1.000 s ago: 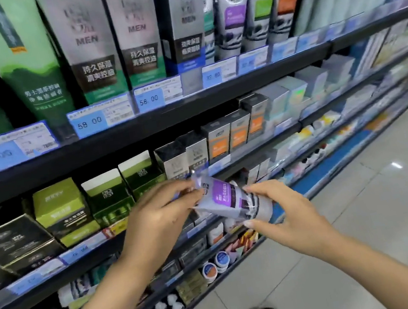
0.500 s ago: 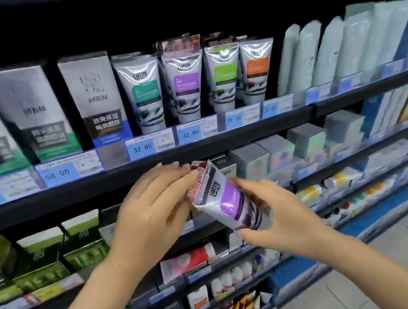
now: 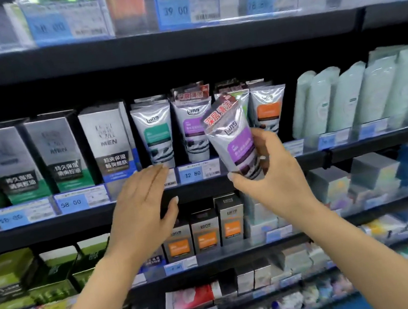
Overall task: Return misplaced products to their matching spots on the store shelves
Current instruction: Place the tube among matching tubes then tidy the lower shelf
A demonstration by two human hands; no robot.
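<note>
My right hand [image 3: 273,177] grips a silver tube with a purple label [image 3: 235,138] by its lower end, cap down, tilted slightly left. It hovers in front of the middle shelf [image 3: 229,179], just right of the matching purple-label tubes [image 3: 194,128]. Beside those stand a teal-label tube [image 3: 156,135] and an orange-label tube [image 3: 269,113]; a green-label one is mostly hidden behind the held tube. My left hand [image 3: 144,214] is empty, fingers spread, hovering at the shelf edge below the teal tube.
Grey "MEN" boxes [image 3: 111,143] stand left of the tubes, pale green tubes [image 3: 345,96] to the right. A top shelf [image 3: 151,46] overhangs. Lower shelves hold orange-label boxes [image 3: 206,233] and green boxes [image 3: 6,273].
My view has risen to the tube shelf. My left hand let go of the tube and opened; my right hand lifted the tube up to the row of matching tubes.
</note>
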